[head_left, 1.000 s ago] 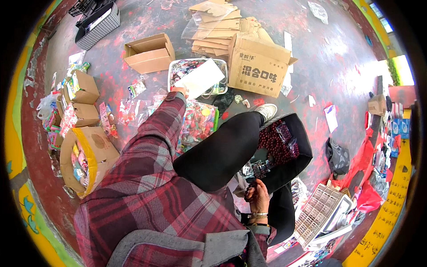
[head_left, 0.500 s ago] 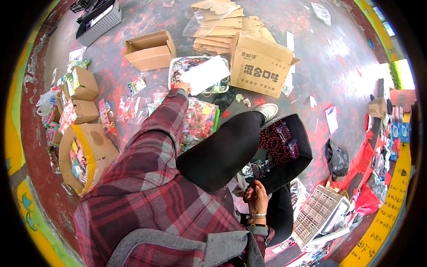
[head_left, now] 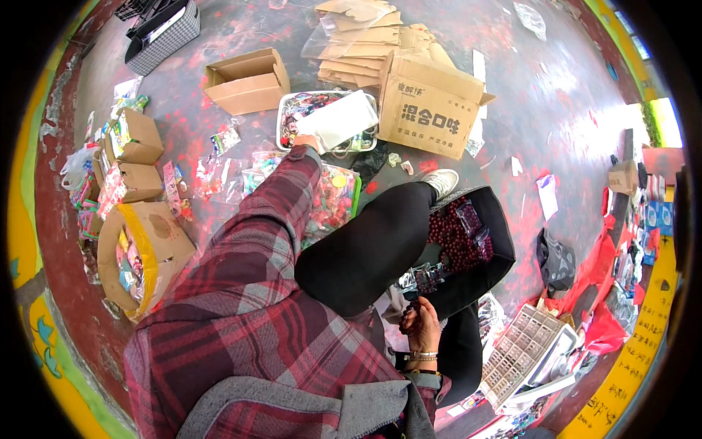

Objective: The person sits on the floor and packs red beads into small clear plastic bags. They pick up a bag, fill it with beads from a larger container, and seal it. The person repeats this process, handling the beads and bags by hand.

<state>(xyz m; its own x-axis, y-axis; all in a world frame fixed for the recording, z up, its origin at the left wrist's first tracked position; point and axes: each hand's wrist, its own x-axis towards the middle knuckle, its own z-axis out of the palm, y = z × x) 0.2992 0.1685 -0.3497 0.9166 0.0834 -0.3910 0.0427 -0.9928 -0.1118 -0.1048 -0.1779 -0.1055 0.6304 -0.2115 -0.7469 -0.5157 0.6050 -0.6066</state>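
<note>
At the far middle, my left hand [head_left: 306, 141] reaches to the near edge of a white flat card [head_left: 340, 119]. Its fingers seem closed on that edge, though they are partly hidden. The card lies slanted over a white basket [head_left: 279, 130] full of colourful small goods. Close to my lap, my right hand [head_left: 423, 331] is closed around a strand of dark red beads [head_left: 410, 316]. Just beyond it stands a black fabric bin [head_left: 497, 267], with many dark red beads [head_left: 455, 238] and clear-wrapped packets [head_left: 425, 276] inside.
Bags of colourful pieces [head_left: 335, 194] lie beside my left forearm. An open carton [head_left: 248, 84], a larger cardboard box [head_left: 423, 110] and flattened cardboard [head_left: 358, 47] are farther off. More boxes [head_left: 150, 249] stand left; a beige plastic crate [head_left: 523, 351] sits at the lower right.
My left hand has shifted slightly right, and the white card has turned and settled lower over the basket. My right hand keeps its place with the beads.
</note>
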